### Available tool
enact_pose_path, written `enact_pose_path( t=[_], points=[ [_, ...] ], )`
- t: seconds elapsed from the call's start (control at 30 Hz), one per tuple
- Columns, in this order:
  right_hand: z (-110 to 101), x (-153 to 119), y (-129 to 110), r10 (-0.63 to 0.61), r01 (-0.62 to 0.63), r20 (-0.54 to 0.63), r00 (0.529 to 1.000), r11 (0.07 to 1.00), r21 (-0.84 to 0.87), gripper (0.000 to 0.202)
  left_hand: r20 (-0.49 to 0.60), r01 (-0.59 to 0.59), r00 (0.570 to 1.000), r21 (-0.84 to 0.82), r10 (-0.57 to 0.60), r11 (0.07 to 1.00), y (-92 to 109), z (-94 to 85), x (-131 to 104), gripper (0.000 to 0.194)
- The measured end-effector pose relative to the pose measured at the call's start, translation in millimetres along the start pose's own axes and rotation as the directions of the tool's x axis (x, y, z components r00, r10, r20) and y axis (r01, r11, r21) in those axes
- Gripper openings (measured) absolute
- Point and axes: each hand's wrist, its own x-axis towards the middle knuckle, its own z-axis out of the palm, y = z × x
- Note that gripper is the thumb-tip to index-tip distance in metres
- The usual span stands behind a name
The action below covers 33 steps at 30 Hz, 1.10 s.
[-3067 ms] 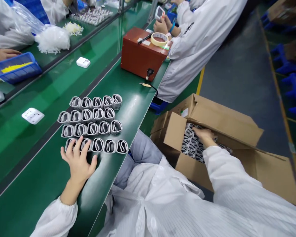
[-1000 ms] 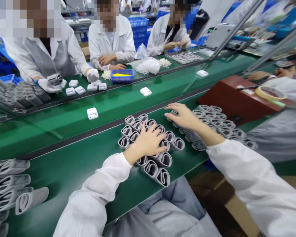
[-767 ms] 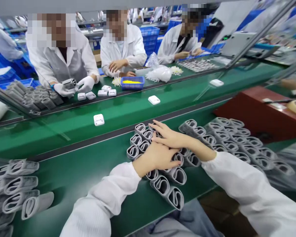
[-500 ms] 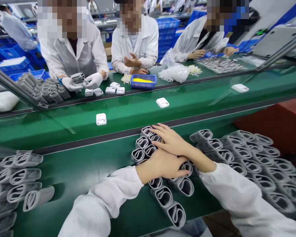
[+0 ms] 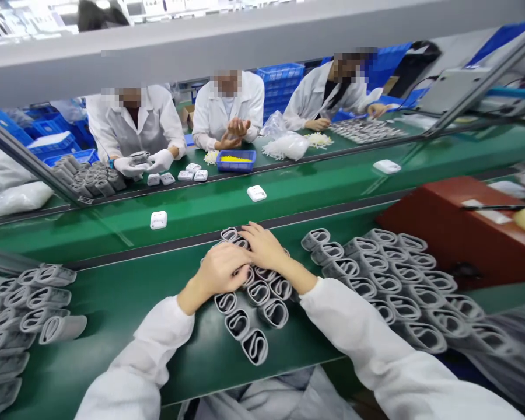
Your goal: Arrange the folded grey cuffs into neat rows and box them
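Note:
In the head view, a cluster of rolled grey fabric cuffs stands on the green tabletop in front of me, their coiled ends facing up. My left hand lies over the left side of the cluster, palm down, thumb apart; its fingertips are partly hidden near the right hand. My right hand rests across the cluster's far right side with its fingers stretched out. Both hands touch the rolls and cover several of them. Neither hand visibly grasps a roll. The nearest rolls trail toward the table's front edge, one grey roll lying closest to me.
More rolled cuffs are grouped at right, beside a red-brown box; another stack stands at left. Beyond a dark rail, a green conveyor belt carries white square devices. Co-workers in white coats sit opposite, near a blue tray.
The view has tilted up and shifted, bringing a grey overhead beam into sight. My left hand has moved from the near middle of the cluster to its far left side. Both hands stay on the rolls.

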Motion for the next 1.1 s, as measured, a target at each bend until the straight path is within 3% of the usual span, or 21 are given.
enact_pose_path(
  t=[0.1, 0.17, 0.27, 0.37, 0.63, 0.8, 0.9, 1.0, 1.07, 1.1],
  points=[
    [-2.5, -2.1, -11.0, 0.018, -0.017, 0.022, 1.0, 0.999, -0.05, 0.059, -0.014, 0.035, 0.999, 0.072, -0.034, 0.997, 5.4, -27.0, -40.9, 0.023],
    [-4.1, -2.4, -14.1, 0.027, -0.025, 0.028, 0.999, 0.999, -0.045, 0.056, 0.024, 0.106, 0.994, 0.119, -0.109, 0.987, 7.1, -34.7, -75.0, 0.031],
    [-6.4, -2.3, -15.7, 0.021, -0.02, 0.024, 0.999, 0.999, -0.031, 0.05, 0.074, 0.206, 0.972, 0.203, -0.224, 0.957, 3.5, -32.0, -114.9, 0.038],
    [-8.3, -2.5, -16.5, 0.015, -0.015, 0.01, 1.0, 1.0, -0.026, 0.044, 0.072, 0.229, 0.964, 0.262, -0.255, 0.938, -6.1, -19.4, -126.5, 0.037],
    [-9.4, 0.7, -12.6, 0.038, -0.038, 0.003, 0.999, 0.999, -0.024, 0.04, -0.021, 0.201, 0.979, 0.227, -0.202, 0.953, -35.7, 9.9, -102.7, 0.032],
    [-10.8, 1.6, -11.0, 0.029, -0.03, -0.01, 1.0, 0.998, -0.048, 0.039, -0.072, 0.236, 0.971, 0.165, -0.227, 0.958, -32.8, 10.5, -90.9, 0.035],
    [-10.7, 1.1, -10.9, 0.021, -0.021, -0.003, 1.0, 0.998, -0.051, 0.039, -0.18, 0.206, 0.96, -0.058, -0.213, 0.977, -10.0, -12.3, -47.4, 0.041],
    [-10.6, 0.4, -10.5, 0.017, -0.016, 0.003, 1.0, 0.998, -0.057, 0.037, -0.306, 0.172, 0.889, -0.465, -0.341, 0.868, 33.6, -62.5, 11.5, 0.058],
    [-11.2, 0.1, -10.4, 0.018, -0.017, 0.012, 1.0, 0.998, -0.063, 0.038, -0.25, 0.219, 0.883, -0.532, -0.399, 0.818, 74.1, -101.6, 29.8, 0.065],
    [-11.8, -0.1, -10.5, 0.021, -0.019, 0.019, 1.0, 0.998, -0.065, 0.038, -0.267, 0.263, 0.866, -0.476, -0.423, 0.839, 97.6, -118.6, 25.6, 0.052]
  ],
)
